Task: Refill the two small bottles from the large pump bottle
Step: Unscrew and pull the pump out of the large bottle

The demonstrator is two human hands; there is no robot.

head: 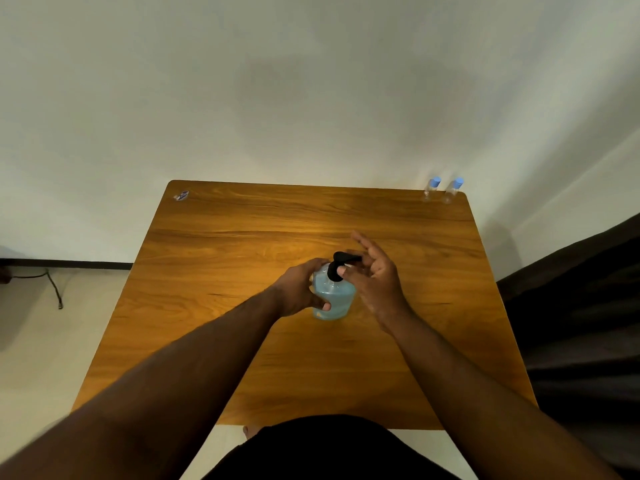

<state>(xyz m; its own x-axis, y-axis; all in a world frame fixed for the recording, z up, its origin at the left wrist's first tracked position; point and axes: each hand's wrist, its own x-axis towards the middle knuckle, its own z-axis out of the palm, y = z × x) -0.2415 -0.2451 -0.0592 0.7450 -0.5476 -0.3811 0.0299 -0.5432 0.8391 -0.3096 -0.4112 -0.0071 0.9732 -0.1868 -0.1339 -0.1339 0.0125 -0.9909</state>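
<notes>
Item one, nearest me: large pump bottle [333, 299], upright at mid-bench [214, 306], blue liquid inside. My left hand [300, 289] wraps its body; my right hand [375, 271] pinches the black pump head [341, 263], remaining fingers spread. Item two, far right corner: two small bottles [443, 191], capped, upright, well apart from both hands, the right hand nearer. I judge they must be fetched next.

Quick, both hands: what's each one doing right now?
Left hand: grips the large pump bottle body.
Right hand: pinches the black pump head, other fingers spread.
</notes>
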